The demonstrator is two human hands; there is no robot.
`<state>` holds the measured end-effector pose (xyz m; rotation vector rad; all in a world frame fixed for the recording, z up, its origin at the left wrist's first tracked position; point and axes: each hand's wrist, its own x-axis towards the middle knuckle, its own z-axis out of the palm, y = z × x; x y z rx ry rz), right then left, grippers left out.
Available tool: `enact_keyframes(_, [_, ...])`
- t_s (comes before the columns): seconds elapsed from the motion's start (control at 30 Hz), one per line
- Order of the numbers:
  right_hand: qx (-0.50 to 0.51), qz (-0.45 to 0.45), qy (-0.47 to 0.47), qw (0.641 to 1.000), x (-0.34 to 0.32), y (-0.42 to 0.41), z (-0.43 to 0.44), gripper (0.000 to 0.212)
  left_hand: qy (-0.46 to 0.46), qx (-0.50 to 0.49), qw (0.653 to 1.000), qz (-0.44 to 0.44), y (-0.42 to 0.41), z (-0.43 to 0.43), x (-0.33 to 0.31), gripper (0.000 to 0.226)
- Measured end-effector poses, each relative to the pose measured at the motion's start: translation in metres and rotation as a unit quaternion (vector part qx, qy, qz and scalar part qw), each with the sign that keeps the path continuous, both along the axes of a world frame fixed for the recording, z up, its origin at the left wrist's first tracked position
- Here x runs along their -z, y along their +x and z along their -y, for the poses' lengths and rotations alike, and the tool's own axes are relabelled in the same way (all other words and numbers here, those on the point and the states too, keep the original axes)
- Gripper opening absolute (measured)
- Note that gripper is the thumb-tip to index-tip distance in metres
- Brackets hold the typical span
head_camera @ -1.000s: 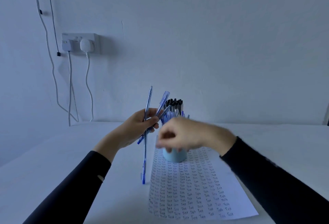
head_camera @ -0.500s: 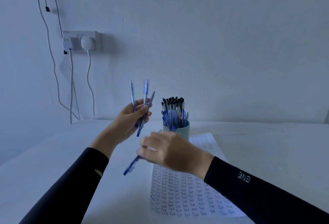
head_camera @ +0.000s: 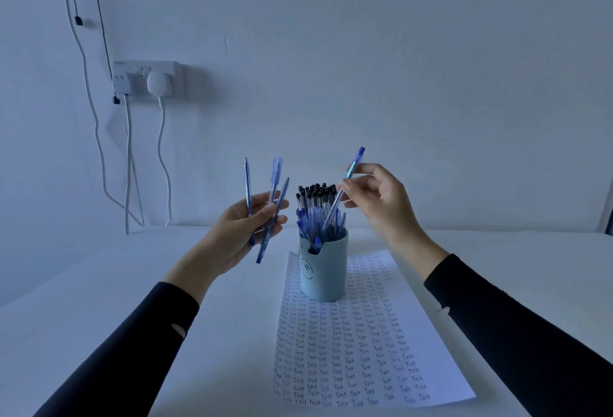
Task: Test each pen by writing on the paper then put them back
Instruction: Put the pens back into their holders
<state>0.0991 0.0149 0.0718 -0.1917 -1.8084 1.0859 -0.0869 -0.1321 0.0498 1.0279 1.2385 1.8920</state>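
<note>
"White paper (head_camera: 365,350) lay nearest on the table (head_camera: 99,284), covered in rows of the handwritten word 'Test'. What stood on it?"

"A pale blue cup (head_camera: 326,270), at the sheet's far end, packed with pens (head_camera: 315,204), many with black ends up."

"And the hands?"

"The left hand (head_camera: 238,231), raised just left of the cup, had fingers and thumb curled round three blue pens (head_camera: 270,217) that fanned upward. The right hand (head_camera: 381,201), above and right of the cup, pinched one blue pen (head_camera: 345,188) between thumb and fingertips. It slanted down, its lower end among the pens at the cup's mouth."

"Behind them?"

"A pale wall (head_camera: 398,68), with a socket (head_camera: 132,80) and a white plug (head_camera: 160,83) at the left, and cords (head_camera: 162,158) hanging down."
</note>
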Motion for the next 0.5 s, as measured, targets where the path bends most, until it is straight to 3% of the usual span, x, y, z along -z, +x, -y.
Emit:
enact_keyframes(0.13, [-0.008,0.188,0.023,0.982,-0.001,0.007,-0.009,0.035,-0.008,-0.005,1.0,-0.006,-0.002,-0.001,0.002,0.029])
enact_keyframes(0.33, [0.067,0.32,-0.009,0.945,0.022,0.001,-0.024,0.041,-0.022,-0.012,0.999,-0.021,-0.002,-0.001,0.003,0.027])
enact_keyframes(0.43, [0.104,0.275,0.041,0.955,0.015,0.002,-0.025,0.04,-0.026,-0.014,0.999,-0.028,0.0,-0.001,0.003,0.026])
enact_keyframes(0.5, [0.139,0.151,0.073,0.976,0.001,0.004,-0.021,0.026,-0.027,-0.017,0.999,-0.028,0.0,0.0,0.002,0.026])
